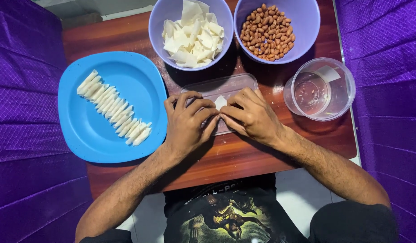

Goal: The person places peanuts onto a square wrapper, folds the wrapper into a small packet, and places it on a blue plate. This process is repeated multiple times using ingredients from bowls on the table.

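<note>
- Left hand (186, 122) and right hand (249, 116) meet at frame centre, fingertips of both pinched closed on a small white wrapper piece (220, 102).
- The piece lies between the thumbs, over a clear plastic lid (217, 87).
- Uneven pressure could tear it or let the fold spring open.
- Finished rolls (113, 108) lie well apart on the blue plate (88, 139), left; a careless elbow might scatter them.

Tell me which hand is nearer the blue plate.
Left. The left hand lies just beside the blue plate's right rim; the right hand sits beyond it, further from the plate, both pinching a white wrapper.
</note>
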